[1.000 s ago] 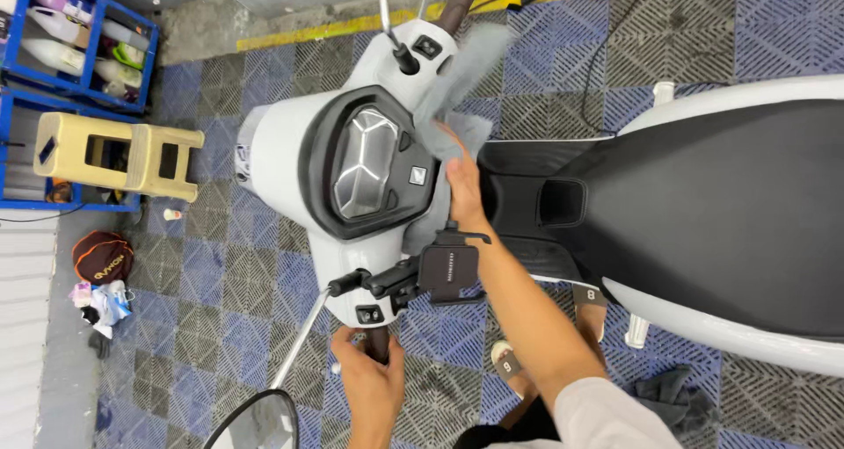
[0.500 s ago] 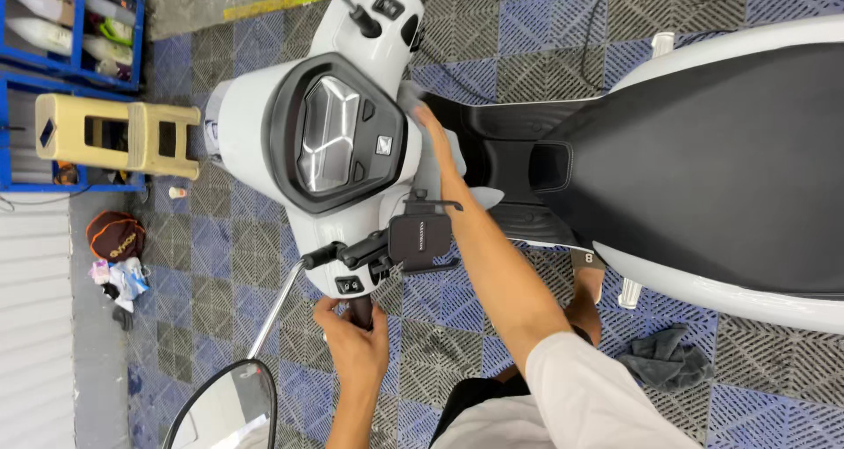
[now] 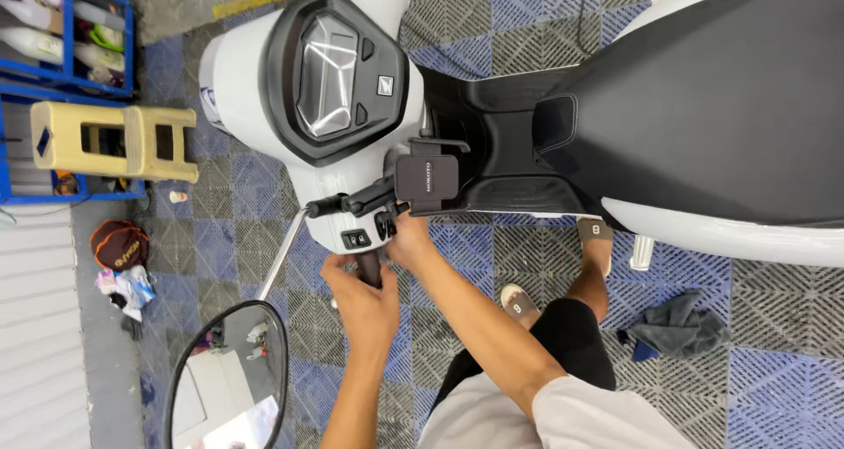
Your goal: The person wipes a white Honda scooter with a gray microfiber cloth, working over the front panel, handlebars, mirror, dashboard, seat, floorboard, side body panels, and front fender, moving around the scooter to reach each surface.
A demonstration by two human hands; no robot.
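Since the earlier frame, right hand (image 3: pixel 409 238) has come down from the dash to the handlebar grip (image 3: pixel 369 269) at lower centre. Left hand (image 3: pixel 360 300) is clamped on this grip; right fingers are hidden. Pale bottles (image 3: pixel 53 40) lie in the blue rack (image 3: pixel 123 36), upper left.

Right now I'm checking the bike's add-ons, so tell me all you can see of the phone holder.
The phone holder is a dark, boxy, rounded-corner cradle, plastic by its look, with thin side arms and nothing in it. It is clamped near the handlebar, beside the white scooter's dash, over the black legshield. The right hand touches just below it; the left hand wraps the grip.
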